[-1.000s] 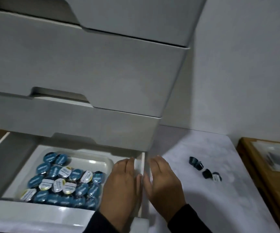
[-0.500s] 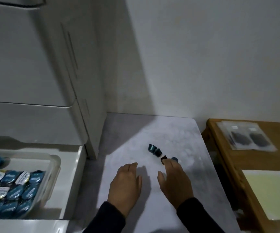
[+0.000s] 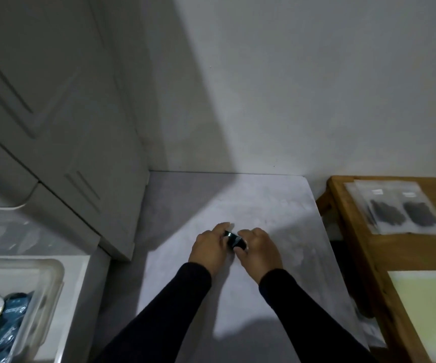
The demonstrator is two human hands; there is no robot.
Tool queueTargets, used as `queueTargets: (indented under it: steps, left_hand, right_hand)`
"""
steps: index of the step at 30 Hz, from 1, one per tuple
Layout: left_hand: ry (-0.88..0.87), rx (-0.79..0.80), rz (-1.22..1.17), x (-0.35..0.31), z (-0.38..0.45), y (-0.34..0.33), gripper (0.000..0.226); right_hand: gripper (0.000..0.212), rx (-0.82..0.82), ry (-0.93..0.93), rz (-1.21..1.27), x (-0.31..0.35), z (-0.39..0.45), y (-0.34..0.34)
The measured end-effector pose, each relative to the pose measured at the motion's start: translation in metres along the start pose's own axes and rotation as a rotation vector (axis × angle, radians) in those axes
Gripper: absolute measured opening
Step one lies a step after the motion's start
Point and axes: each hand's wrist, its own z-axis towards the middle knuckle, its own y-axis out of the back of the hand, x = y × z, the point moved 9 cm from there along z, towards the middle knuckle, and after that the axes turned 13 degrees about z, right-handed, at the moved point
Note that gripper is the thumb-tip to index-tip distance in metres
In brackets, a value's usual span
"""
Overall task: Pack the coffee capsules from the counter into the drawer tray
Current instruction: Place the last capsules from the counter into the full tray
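On the pale counter (image 3: 277, 205), dark coffee capsules (image 3: 234, 240) lie pressed between my two hands. My left hand (image 3: 209, 247) cups them from the left and my right hand (image 3: 260, 248) from the right, fingers curled around them. How many capsules sit there is hidden by the fingers. At the lower left, the clear plastic tray (image 3: 51, 279) stands in the open white drawer (image 3: 79, 279), filled with several blue capsules (image 3: 2, 318), some with white lids.
A grey drawer cabinet (image 3: 54, 127) rises at the left, its corner close to my left hand. A wooden table (image 3: 384, 258) stands right of the counter, with clear bags of dark contents (image 3: 400, 210) and a pale yellow sheet (image 3: 432, 310). A white wall is behind.
Both hands moved from the drawer edge to the counter and closed in around the capsules. The view swung right, so the tray now sits at the left edge.
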Motion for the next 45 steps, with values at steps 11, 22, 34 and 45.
queueTargets:
  steps: [11, 22, 34, 45]
  left_hand:
    - [0.061, -0.114, -0.184, 0.016, 0.022, 0.002, 0.019]
    - [0.222, -0.23, -0.379, 0.048, 0.016, 0.0, 0.017]
    - [0.277, -0.273, -0.482, 0.053, -0.017, 0.014, 0.017]
    - [0.168, -0.364, -0.659, 0.049, -0.05, 0.051, 0.024]
  right_hand:
    - [0.015, 0.065, -0.015, 0.074, -0.016, 0.025, -0.01]
    - [0.012, 0.055, -0.208, 0.336, -0.025, 0.018, -0.002]
    - [0.015, -0.025, -0.263, 0.382, -0.021, 0.007, 0.016]
    - [0.015, -0.162, -0.145, 0.87, 0.014, -0.005, 0.04]
